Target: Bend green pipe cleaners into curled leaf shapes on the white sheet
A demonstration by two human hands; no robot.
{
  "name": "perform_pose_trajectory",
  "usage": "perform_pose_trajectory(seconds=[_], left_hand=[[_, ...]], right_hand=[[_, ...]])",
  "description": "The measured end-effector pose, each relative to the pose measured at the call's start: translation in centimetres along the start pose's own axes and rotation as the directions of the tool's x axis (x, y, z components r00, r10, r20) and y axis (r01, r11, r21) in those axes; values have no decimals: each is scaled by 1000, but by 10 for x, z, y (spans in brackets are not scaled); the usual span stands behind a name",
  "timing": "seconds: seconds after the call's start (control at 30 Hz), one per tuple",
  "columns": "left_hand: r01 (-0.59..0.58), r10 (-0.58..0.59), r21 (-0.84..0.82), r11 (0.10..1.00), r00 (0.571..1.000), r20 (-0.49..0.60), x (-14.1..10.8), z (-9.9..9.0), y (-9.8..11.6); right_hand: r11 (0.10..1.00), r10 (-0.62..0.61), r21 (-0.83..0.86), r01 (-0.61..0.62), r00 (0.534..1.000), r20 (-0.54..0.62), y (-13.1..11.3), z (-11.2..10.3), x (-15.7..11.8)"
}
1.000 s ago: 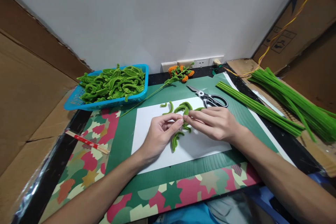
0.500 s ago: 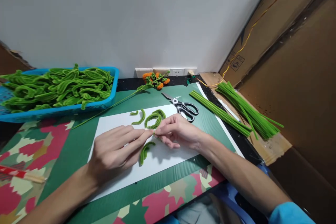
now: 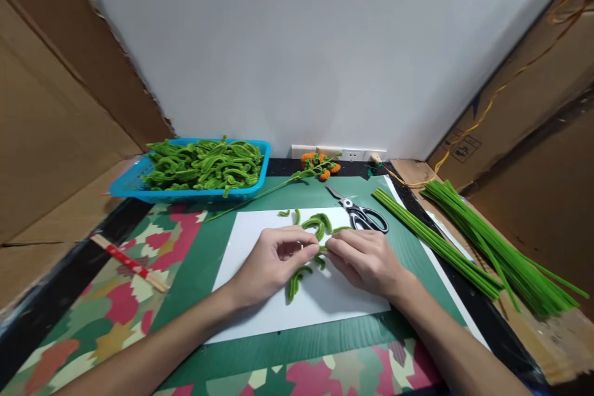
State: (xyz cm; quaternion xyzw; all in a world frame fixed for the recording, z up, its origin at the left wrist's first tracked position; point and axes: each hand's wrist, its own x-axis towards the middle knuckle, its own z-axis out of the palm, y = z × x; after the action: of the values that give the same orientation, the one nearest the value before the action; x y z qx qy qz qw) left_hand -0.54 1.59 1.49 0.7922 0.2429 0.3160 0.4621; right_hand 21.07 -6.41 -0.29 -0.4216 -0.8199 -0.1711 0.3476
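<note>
Over a white sheet [image 3: 260, 315], my left hand [image 3: 273, 260] pinches a short green fuzzy stem [image 3: 323, 249] between thumb and fingers. My right hand [image 3: 366, 260] is closed on the other end of the same stem, its fingertips almost touching those of the left. Several curved green fuzzy pieces [image 3: 319, 224] lie on the sheet just beyond the fingers, and another bent piece [image 3: 293, 284] rests below them. Black-handled scissors [image 3: 366, 218] lie behind my right hand with the blades pointing back left.
A blue basket [image 3: 264, 167] full of green fuzzy pieces stands at the back left. Orange flowers [image 3: 325, 170] on a long stem lie near wall sockets [image 3: 352, 154]. Green stem bundles [image 3: 436, 241] lie at right. Wooden sticks in a red wrapper [image 3: 130, 263] are at left.
The view has swung left, so the things appear farther right. My left hand's thumb now shows in the pinch, and my right hand has turned knuckles up.
</note>
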Motion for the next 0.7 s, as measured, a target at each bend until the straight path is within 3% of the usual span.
perform_pose_trajectory(seconds=[0.17, 0.23, 0.3, 0.37, 0.4, 0.47, 0.5, 0.57, 0.63, 0.67, 0.7], left_hand=[[54, -51, -71, 996, 998, 44, -2, -2, 2], [49, -43, -80, 996, 996, 80, -2, -4, 1], [33, -28, -59, 998, 995, 96, -2, -5, 1], [0, 0, -6, 1000, 997, 78, -3, -5, 1], [-32, 30, 38, 999, 998, 58, -3, -5, 1], [-180, 178, 170, 969, 984, 28, -5, -7, 0], [-291, 291, 254, 923, 956, 37, -6, -8, 0], [-560, 557, 412, 718, 818, 142, -7, -12, -3], [-696, 694, 498, 517, 682, 233, -8, -15, -5], [-706, 713, 518, 483, 660, 236, -8, -16, -6], [-689, 705, 518, 507, 677, 210, -8, -16, -7]], right_hand=[[995, 26, 99, -29, 999, 32, -5, -1, 1], [967, 104, 225, -119, 992, 77, -9, -2, 2], [871, 227, 407, -273, 961, 159, -12, -3, 5], [660, 367, 588, -468, 883, 291, -15, -2, 8], [499, 429, 659, -563, 821, 376, -17, -1, 9], [93, 508, 725, -683, 659, 555, -22, 4, 12], [-111, 519, 718, -687, 575, 632, -25, 7, 13], [-412, 487, 654, -634, 453, 747, -30, 12, 14], [-524, 444, 607, -597, 417, 793, -32, 13, 14], [-514, 439, 612, -601, 428, 790, -32, 12, 14], [-460, 450, 636, -620, 455, 768, -31, 11, 13]])
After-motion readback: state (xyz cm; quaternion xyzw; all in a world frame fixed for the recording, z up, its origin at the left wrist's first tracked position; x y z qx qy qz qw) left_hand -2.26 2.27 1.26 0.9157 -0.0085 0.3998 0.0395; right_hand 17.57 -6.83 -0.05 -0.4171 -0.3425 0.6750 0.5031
